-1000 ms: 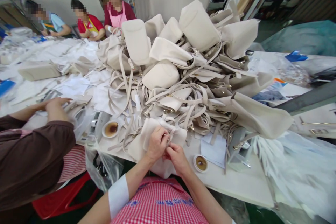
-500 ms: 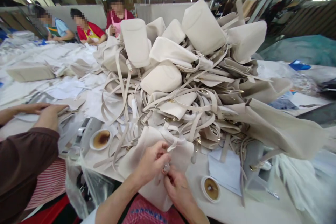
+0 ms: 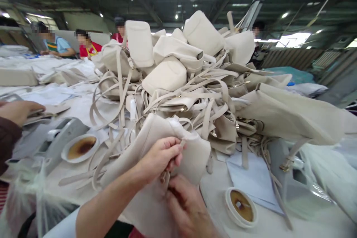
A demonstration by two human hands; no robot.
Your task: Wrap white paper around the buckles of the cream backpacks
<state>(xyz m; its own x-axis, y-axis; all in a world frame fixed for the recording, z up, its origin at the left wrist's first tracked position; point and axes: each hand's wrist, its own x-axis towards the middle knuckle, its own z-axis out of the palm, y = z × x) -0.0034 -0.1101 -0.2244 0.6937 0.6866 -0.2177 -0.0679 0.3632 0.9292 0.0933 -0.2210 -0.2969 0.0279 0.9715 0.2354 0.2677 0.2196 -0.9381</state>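
A cream bag leans in front of me at the table's near edge. My left hand is closed, its thumb and finger pinching the tip of a thin cream strap on the bag. Just below hangs a small metal buckle on a short strap. My right hand lies against the bag's front beside the buckle, its fingers curled together. What those fingers grip is hidden.
A heap of cream bags with tangled straps rises behind. Dishes of brown liquid stand left and right. White paper sheets lie at right, near a grey tape dispenser. A co-worker's hand is at far left; other people sit beyond.
The camera has tilted up and come closer to the bag. My left hand has moved up from the buckle to the strap tip; my right hand stays low by the buckle.
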